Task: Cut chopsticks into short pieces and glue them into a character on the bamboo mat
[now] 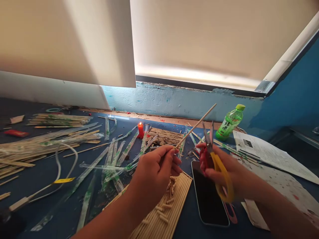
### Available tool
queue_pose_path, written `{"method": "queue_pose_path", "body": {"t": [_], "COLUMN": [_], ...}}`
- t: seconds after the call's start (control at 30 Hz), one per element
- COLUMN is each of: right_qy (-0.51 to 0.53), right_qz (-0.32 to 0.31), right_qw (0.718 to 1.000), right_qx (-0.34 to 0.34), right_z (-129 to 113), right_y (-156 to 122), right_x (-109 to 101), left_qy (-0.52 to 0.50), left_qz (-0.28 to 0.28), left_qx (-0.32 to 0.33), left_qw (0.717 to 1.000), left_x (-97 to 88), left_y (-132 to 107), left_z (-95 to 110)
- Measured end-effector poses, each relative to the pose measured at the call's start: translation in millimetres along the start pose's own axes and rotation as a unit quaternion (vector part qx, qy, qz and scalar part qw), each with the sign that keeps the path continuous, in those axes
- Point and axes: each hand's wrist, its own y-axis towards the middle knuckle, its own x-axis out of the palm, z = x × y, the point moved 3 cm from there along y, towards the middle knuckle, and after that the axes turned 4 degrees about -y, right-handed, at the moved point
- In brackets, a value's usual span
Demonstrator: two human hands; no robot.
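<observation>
My left hand (159,166) pinches the lower end of a thin wooden chopstick (196,127), which slants up and to the right. In my right hand (224,166) are scissors (220,176) with yellow handles, their blades parted and pointing upward beside the stick, apart from it. Something red also shows at the fingers of that hand, too blurred to make out. Below my left hand lies a flat panel of chopsticks set side by side (171,212), with several short cut stick pieces (163,217) on it. A black-screened phone (210,202) rests under my right hand.
A lit red candle (141,131) stands behind my left hand, near a darkened stick panel (165,136). Torn plastic wrappers (109,166) and bundled chopsticks (57,120) cover the left. A white cable (58,166) loops there. At right are a green bottle (230,122) and printed paper (271,152).
</observation>
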Motion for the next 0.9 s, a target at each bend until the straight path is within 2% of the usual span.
{"method": "queue_pose_path", "body": {"t": [0.1, 0.23, 0.57, 0.9], "right_qy": [0.002, -0.02, -0.016, -0.061], "right_qz": [-0.026, -0.002, 0.017, 0.002], "right_qw": [1.0, 1.0, 0.999, 0.997], "right_qx": [0.008, -0.001, -0.023, -0.038], "right_z": [-11.1, -16.1, -16.3, -21.9], "right_y": [-11.1, -12.0, -11.4, -8.2], "right_x": [24.9, 37.3, 40.6, 36.6], "left_qy": [0.037, 0.109, 0.156, 0.147], "left_qz": [-0.005, -0.032, -0.056, -0.062], "left_qx": [0.015, 0.032, 0.063, 0.031], "left_qw": [0.999, 0.993, 0.984, 0.987], "left_x": [0.1, 4.1, 8.6, 6.5], "left_y": [-1.3, -4.0, -9.0, -9.4], "left_z": [0.3, 1.7, 3.9, -0.3]}}
